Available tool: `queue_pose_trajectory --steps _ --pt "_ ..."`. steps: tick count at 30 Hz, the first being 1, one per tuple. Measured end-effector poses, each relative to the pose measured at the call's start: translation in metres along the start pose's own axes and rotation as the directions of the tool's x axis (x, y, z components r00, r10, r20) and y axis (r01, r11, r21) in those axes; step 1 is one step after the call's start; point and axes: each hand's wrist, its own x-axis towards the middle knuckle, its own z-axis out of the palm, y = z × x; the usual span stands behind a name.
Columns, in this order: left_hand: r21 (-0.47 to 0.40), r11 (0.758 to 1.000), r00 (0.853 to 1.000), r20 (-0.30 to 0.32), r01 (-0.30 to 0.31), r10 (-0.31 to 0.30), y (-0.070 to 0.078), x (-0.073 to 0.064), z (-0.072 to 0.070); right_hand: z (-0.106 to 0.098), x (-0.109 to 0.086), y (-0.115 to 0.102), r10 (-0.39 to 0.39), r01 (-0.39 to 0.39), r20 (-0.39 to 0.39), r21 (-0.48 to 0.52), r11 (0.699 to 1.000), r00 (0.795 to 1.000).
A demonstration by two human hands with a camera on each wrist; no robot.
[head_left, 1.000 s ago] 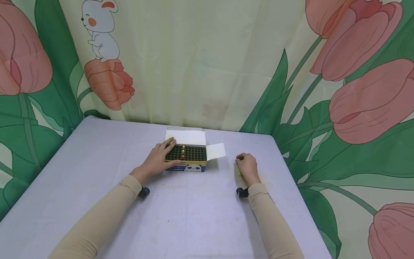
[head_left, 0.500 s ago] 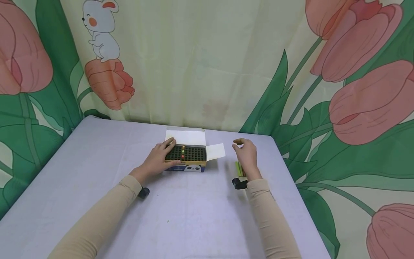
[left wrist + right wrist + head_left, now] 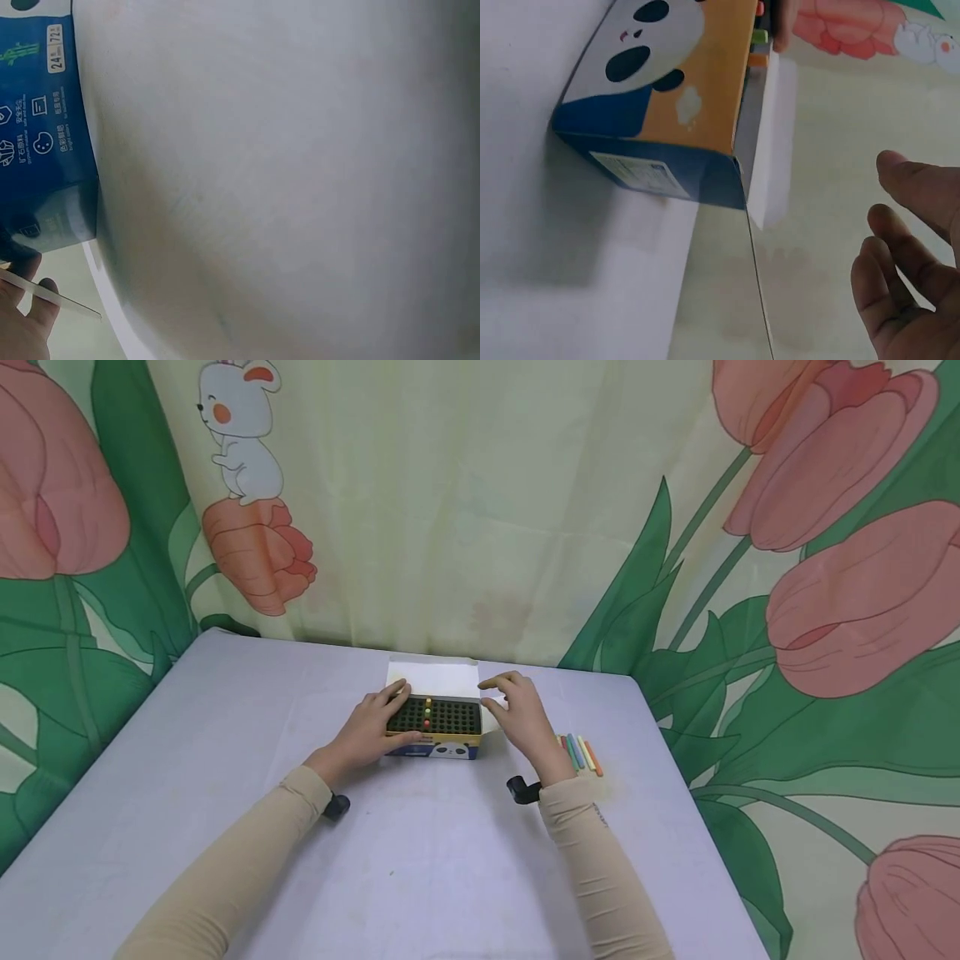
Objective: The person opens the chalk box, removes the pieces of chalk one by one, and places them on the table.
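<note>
A blue and orange chalk box (image 3: 452, 751) with a panda on its front stands on the table. Its black holed insert (image 3: 457, 717) shows, with a column of yellow, green and red chalk sticks (image 3: 427, 711). My left hand (image 3: 360, 728) holds the box's left end, thumb along the front, fingers over the rear edge. In the left wrist view, fingers (image 3: 41, 304) lie about a pale flap (image 3: 64, 302). My right hand (image 3: 525, 718) hovers by the box's right end. In the right wrist view, its thumb and fingers are apart with nothing between them.
Several coloured chalk sticks (image 3: 582, 753) lie side by side on the white-covered table (image 3: 450, 860), partly behind my right wrist. The box's white lid (image 3: 433, 678) stands raised at the back. A printed tulip curtain (image 3: 450, 527) hangs behind the table.
My right hand has risen from the loose chalk and moved left to the box's right end, uncovering more of the sticks. My left hand stays on the box.
</note>
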Motion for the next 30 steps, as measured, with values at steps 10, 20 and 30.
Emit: queue_pose_trajectory --steps 10,20,30 --pt "-0.015 1.0 1.0 -0.005 0.002 -0.002 0.002 0.001 0.001 0.042 -0.004 -0.016 -0.136 0.147 0.194 -0.046 0.988 0.971" --pt "-0.017 1.0 1.0 -0.009 -0.022 0.022 0.001 0.0 0.003 0.06 -0.006 -0.017 -0.112 0.146 0.321 -0.086 0.986 0.94" --pt "-0.015 1.0 1.0 -0.023 -0.022 0.021 -0.003 0.002 0.001 0.068 0.008 -0.026 -0.041 0.071 0.338 -0.076 0.995 0.94"
